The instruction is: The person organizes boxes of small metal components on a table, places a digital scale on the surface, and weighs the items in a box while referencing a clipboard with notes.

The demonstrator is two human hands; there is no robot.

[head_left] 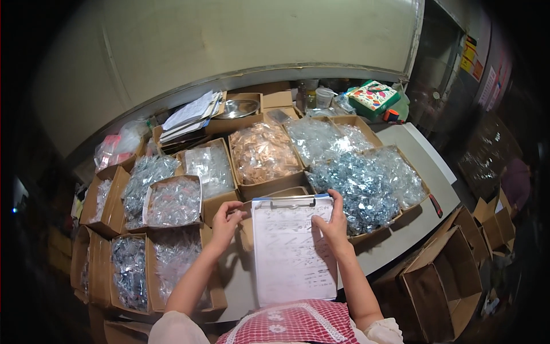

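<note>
In front of me is a clipboard [294,252] with a metal clip at its top edge and white sheets covered in handwritten lines. My right hand [334,225] grips its upper right side, thumb on the paper and fingers along the edge. Just off the left edge is my left hand [227,221], its fingers loosely bent and apart, with nothing in them that I can see. Beyond the right hand lies a heap of small bluish clear bags [356,189] in a cardboard box. Copper-coloured bagged pieces [264,153] fill another box behind the clipboard.
Several open cardboard boxes of bagged parts [173,200] crowd the table's left side. Stacked papers [188,117] and a metal bowl [238,109] stand at the back. A red-handled tool [436,205] lies by the right edge. Open brown cartons [444,284] stand to the lower right.
</note>
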